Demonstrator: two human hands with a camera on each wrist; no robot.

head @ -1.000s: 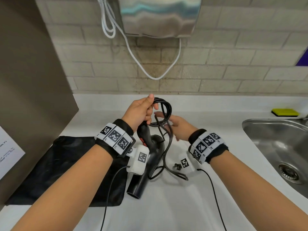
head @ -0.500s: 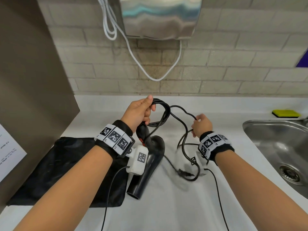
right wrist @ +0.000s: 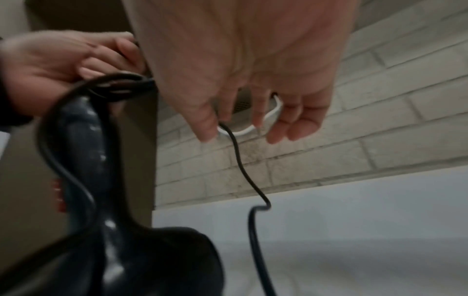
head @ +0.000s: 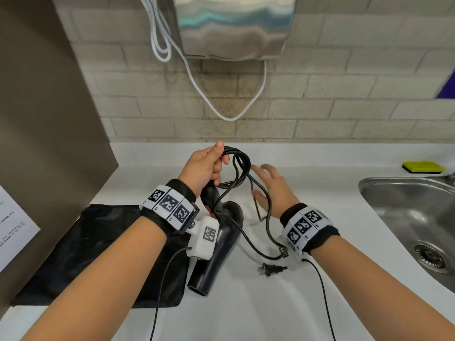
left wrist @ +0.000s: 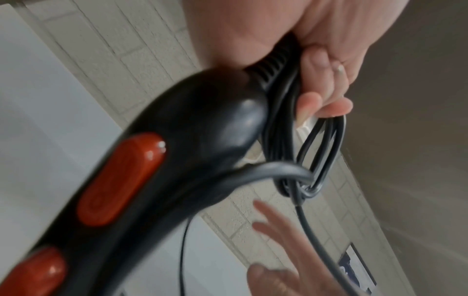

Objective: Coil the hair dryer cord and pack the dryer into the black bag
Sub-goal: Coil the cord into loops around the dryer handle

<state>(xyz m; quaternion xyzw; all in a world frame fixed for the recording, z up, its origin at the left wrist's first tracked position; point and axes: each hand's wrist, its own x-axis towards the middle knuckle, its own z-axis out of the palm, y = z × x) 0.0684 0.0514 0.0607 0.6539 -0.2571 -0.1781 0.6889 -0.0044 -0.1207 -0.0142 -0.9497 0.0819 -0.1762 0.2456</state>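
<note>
My left hand (head: 204, 166) grips the cord coil (head: 240, 166) together with the handle end of the black hair dryer (head: 221, 244). The dryer's nozzle points down toward the counter. In the left wrist view my fingers (left wrist: 324, 96) curl round several cord loops beside the handle with its red switches (left wrist: 121, 180). My right hand (head: 270, 188) hovers just right of the coil with fingers spread, holding nothing. A loose cord strand (right wrist: 240, 160) runs past its thumb. The plug (head: 270, 268) lies on the counter. The black bag (head: 98, 254) lies flat at the left, under the dryer's edge.
A steel sink (head: 406, 217) is sunk into the white counter (head: 246, 311) at the right, with a yellow sponge (head: 423, 167) behind it. A metal hand dryer (head: 234, 25) with a white cable hangs on the brick wall. A brown panel (head: 49, 119) stands at the left.
My right hand has let go of the cord strand it pinched and pulled rightward. It has opened and moved back toward the coil. The plug end now lies on the counter.
</note>
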